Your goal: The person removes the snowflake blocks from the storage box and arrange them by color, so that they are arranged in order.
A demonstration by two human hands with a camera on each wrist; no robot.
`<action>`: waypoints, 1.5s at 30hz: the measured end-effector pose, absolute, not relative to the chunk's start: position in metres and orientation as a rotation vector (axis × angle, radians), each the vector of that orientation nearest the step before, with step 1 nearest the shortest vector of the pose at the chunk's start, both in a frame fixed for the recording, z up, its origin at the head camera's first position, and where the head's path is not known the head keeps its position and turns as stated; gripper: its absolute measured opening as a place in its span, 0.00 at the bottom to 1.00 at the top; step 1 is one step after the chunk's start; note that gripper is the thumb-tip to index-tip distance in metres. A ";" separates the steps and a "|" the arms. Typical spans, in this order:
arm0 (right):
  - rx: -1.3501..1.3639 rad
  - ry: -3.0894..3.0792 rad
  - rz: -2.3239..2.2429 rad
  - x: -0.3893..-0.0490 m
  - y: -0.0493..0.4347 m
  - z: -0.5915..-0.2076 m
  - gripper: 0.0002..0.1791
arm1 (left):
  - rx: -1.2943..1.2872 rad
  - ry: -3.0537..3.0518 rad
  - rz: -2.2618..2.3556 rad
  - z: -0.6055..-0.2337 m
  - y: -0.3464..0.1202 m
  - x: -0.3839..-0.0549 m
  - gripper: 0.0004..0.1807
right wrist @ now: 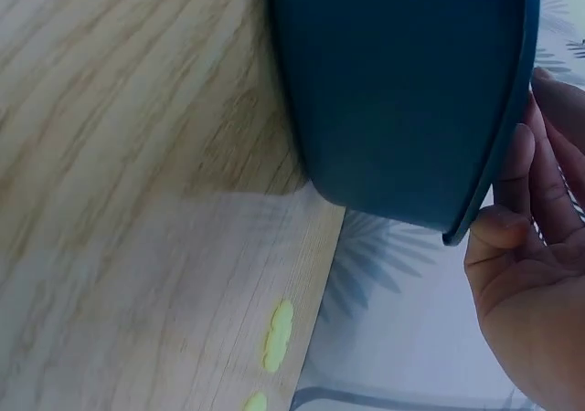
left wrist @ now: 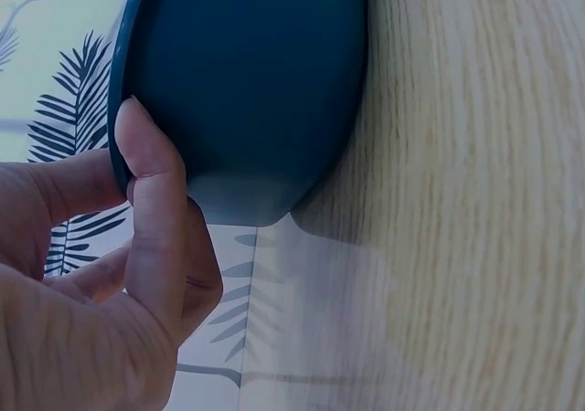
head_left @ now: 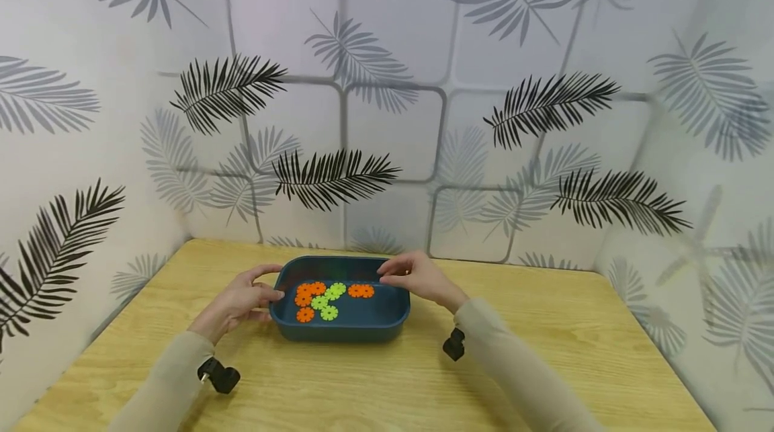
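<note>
Dark blue plastic tub sits on wooden table, flower-shaped discs inside; probably light, stiff, best held by end rims. Left hand pinches left rim; right hand at right rim, grip unclear.

From here it's a wallpapered indoor nook, homelike, though I can't tell which room: leaf-print walls fill the upper frame, a wood-grain table the bottom.

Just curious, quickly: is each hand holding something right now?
Left hand: closed, holding the blue tray by its rim.
Right hand: over the tray; whether open or holding something, I can't tell.
</note>
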State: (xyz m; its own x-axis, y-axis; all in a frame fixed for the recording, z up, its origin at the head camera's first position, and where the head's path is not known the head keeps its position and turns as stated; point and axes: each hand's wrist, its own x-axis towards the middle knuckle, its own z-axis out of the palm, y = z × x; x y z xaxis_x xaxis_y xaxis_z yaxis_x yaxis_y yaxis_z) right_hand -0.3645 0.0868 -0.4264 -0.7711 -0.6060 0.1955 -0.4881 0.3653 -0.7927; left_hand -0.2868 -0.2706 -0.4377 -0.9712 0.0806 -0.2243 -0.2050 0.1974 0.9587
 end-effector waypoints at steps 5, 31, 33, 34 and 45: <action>-1.035 2.441 -1.346 -0.363 0.076 -0.428 0.15 | -0.135 2.238 1.858 -0.438 -0.270 -0.285 0.36; -1.157 2.258 -1.104 -0.361 0.018 -0.440 0.14 | -0.131 2.278 1.849 -0.436 -0.268 -0.286 0.36; -1.163 2.255 -1.072 -0.361 0.015 -0.443 0.13 | -0.123 2.276 1.849 -0.436 -0.268 -0.285 0.36; -1.161 2.258 -1.052 -0.361 0.014 -0.444 0.13 | -0.120 2.272 1.850 -0.436 -0.268 -0.285 0.36; -1.287 2.272 -0.787 -0.361 0.006 -0.448 0.17 | -0.105 2.289 1.835 -0.436 -0.267 -0.284 0.36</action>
State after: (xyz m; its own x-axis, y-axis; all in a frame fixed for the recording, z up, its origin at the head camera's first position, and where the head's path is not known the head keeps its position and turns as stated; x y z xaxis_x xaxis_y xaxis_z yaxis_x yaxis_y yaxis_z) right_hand -0.3606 0.0059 -0.4481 -0.4887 -0.8693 -0.0744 -0.6369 0.4137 -0.6505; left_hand -0.2843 -0.2670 -0.4357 -0.9764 0.0723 -0.2035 -0.1829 0.2242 0.9572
